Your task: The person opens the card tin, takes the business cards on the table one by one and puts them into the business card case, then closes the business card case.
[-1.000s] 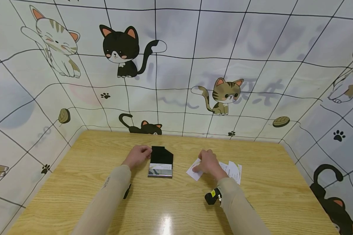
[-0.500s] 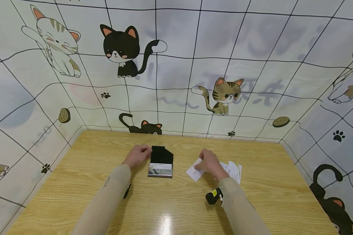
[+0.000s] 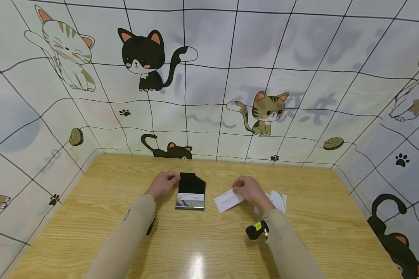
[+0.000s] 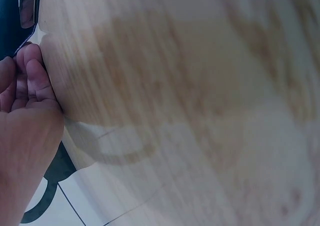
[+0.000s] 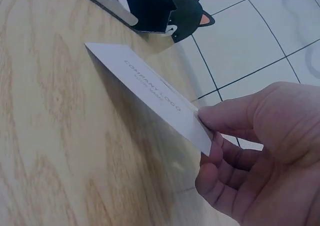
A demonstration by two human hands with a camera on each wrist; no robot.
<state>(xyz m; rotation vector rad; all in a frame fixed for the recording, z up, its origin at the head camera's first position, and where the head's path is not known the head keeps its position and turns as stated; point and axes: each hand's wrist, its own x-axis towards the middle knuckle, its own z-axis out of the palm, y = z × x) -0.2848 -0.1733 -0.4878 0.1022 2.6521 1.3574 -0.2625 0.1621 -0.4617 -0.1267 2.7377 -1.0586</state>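
Note:
A business card holder (image 3: 192, 184) lies open on the table, its black inner flap raised toward the wall. White cards (image 3: 192, 197) show in its shiny metal front part. My left hand (image 3: 162, 185) pinches the flap's left edge; in the left wrist view the fingers (image 4: 37, 78) are curled at the dark flap (image 4: 11, 23). Between thumb and fingers, my right hand (image 3: 249, 189) holds a white business card (image 3: 228, 200) by its right end. Printed lettering faces up on this card (image 5: 150, 91), which is tilted above the table.
Several more white cards (image 3: 278, 201) lie fanned on the wooden table (image 3: 195, 236), partly hidden behind my right hand and wrist. A cat-print wall covering (image 3: 209, 85) stands at the table's back edge and on both sides.
My right hand has picked the card off the table, moving it slightly left and turning it toward the holder. My left hand and the holder have stayed in place.

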